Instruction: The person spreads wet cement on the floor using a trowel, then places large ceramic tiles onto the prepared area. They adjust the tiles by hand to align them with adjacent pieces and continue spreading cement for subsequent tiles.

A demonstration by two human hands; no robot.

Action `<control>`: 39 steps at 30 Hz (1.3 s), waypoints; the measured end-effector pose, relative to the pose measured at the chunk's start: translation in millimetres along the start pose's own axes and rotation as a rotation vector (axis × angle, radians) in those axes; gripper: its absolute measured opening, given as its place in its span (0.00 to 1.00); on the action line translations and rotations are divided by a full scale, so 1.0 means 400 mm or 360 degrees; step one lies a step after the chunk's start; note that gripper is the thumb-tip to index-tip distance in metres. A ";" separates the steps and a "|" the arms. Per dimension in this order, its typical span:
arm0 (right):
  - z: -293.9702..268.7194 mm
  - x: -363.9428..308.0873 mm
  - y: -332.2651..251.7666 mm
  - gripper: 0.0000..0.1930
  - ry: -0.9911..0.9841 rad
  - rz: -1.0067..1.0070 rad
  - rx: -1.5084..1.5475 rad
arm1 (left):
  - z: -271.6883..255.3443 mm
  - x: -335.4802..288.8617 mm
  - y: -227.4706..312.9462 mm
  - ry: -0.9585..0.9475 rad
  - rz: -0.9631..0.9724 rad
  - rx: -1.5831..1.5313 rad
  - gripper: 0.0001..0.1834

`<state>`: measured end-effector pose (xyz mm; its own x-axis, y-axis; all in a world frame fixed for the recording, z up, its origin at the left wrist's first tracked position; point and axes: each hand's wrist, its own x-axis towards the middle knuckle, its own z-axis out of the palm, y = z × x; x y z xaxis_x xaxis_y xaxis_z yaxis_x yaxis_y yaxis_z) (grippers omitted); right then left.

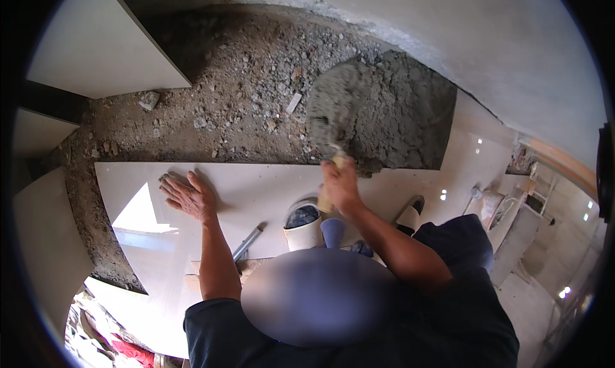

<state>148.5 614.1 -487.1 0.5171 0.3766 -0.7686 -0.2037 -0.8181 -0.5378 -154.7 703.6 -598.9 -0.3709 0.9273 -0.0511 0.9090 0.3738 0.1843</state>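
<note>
My right hand is closed around the pale handle of a trowel. The trowel's head is smeared by motion and covered in grey mortar, so its blade edge is hard to make out. It lies over the left side of a wet mortar bed, which is rough and fills the corner by the wall. Fingers apart, my left hand rests flat on a large glossy tile, close to its far edge. Beyond that edge spreads gravelly soil.
A cream bucket and a purple cup-like container stand near my body, with a grey metal bar to their left. Large panels stand at the far left. A curved pale wall bounds the far side. Clutter lies right.
</note>
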 end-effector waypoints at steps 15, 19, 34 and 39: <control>-0.237 0.046 -0.103 0.18 0.0402 0.0277 0.0564 | -0.011 0.002 0.008 -0.0074 0.0026 0.0114 0.43; -0.111 0.165 -0.140 0.19 0.0212 0.0153 0.0342 | -0.009 0.000 0.010 -0.0073 0.0011 0.0123 0.43; -0.320 0.242 -0.290 0.13 0.0194 -0.0886 -0.2135 | 0.000 0.006 0.001 -0.0072 0.0016 0.0187 0.45; -0.572 0.320 -0.215 0.16 0.0541 -0.0421 -0.2021 | 0.015 0.009 -0.024 -0.0029 0.0083 0.0189 0.45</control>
<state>422.5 633.4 -459.9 0.6380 0.6108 -0.4688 0.7456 -0.6422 0.1781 -163.5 703.4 -606.6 -0.3202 0.9453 -0.0625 0.9434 0.3242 0.0698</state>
